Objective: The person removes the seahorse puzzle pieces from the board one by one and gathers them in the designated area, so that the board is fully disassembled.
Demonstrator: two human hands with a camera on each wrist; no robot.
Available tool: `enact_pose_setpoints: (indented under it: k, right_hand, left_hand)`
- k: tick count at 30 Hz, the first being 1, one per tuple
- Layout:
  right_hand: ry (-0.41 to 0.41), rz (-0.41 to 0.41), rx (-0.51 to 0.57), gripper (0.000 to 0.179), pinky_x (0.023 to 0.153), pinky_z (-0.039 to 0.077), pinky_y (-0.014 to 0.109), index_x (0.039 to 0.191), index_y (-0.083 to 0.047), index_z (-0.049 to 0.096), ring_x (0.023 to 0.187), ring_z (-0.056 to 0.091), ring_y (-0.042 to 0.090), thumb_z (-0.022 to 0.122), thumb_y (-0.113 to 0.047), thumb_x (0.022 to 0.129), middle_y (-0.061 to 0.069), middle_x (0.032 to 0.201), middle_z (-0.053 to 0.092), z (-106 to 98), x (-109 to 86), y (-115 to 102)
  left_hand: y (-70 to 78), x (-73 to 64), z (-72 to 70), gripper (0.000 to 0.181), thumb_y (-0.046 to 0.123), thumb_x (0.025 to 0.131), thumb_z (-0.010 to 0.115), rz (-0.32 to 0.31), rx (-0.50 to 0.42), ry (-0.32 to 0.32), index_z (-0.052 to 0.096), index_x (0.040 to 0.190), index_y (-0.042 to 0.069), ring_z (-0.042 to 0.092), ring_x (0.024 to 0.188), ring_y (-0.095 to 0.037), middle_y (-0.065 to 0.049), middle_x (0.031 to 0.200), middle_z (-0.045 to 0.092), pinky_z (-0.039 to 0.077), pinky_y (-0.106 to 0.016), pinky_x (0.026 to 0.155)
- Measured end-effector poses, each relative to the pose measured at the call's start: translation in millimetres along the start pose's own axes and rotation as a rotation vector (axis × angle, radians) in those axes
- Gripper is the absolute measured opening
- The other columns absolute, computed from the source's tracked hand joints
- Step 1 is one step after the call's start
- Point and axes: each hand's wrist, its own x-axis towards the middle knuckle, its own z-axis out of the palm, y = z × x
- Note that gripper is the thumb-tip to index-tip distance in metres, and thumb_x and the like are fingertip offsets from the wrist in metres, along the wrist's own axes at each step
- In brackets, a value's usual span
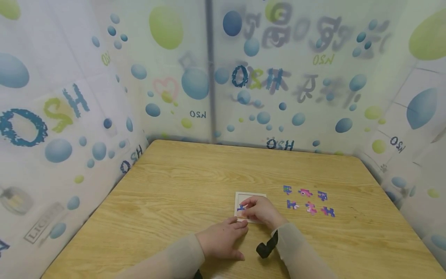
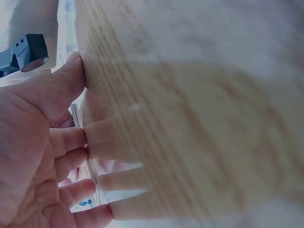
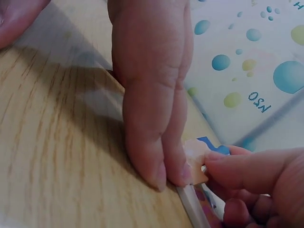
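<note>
A small white puzzle frame (image 1: 251, 193) lies flat on the wooden table. Over its left part, my right hand (image 1: 261, 211) pinches a jigsaw piece (image 3: 194, 154) between thumb and fingers; the piece looks pale peach with a blue edge. My left hand (image 1: 224, 237) rests on the table at the frame's near edge, its fingers fairly straight. In the left wrist view, the fingertips of this left hand (image 2: 38, 142) meet the table by the frame's side (image 2: 90, 164). The right hand hides much of the frame's inside.
Right of the frame, several loose jigsaw pieces in purple and pink lie in two rows, among them a pink one (image 1: 306, 192) and a purple one (image 1: 328, 211). A patterned curtain (image 1: 251, 116) hangs behind the table (image 1: 167, 186). A black wrist device (image 1: 267, 245) sits on the right sleeve.
</note>
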Motion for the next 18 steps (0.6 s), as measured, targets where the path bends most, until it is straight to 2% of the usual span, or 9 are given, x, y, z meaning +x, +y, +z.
enact_pose_setpoints:
  k: [11,18]
  right_hand:
    - [-0.053,-0.007,0.092,0.025,0.057,0.044,0.025,0.106,-0.002,0.070,0.057,0.049,0.014,0.074,-0.006,0.081,0.001,0.071,0.061,-9.9,1.9,1.6]
    - [-0.022,0.044,0.167,0.025,0.058,0.041,0.025,0.104,-0.004,0.071,0.060,0.050,0.014,0.075,-0.008,0.080,0.002,0.077,0.063,-14.0,4.3,2.2]
  left_hand:
    - [-0.3,-0.5,0.1,0.075,0.058,0.087,0.060,-0.013,-0.013,-0.015,0.045,0.144,0.014,0.032,0.139,-0.029,0.002,0.153,0.035,0.034,-0.037,0.110]
    - [1.0,-1.0,0.4,0.076,0.060,0.085,0.060,-0.007,0.015,0.006,0.046,0.143,0.013,0.034,0.138,-0.029,0.001,0.152,0.036,0.035,-0.036,0.109]
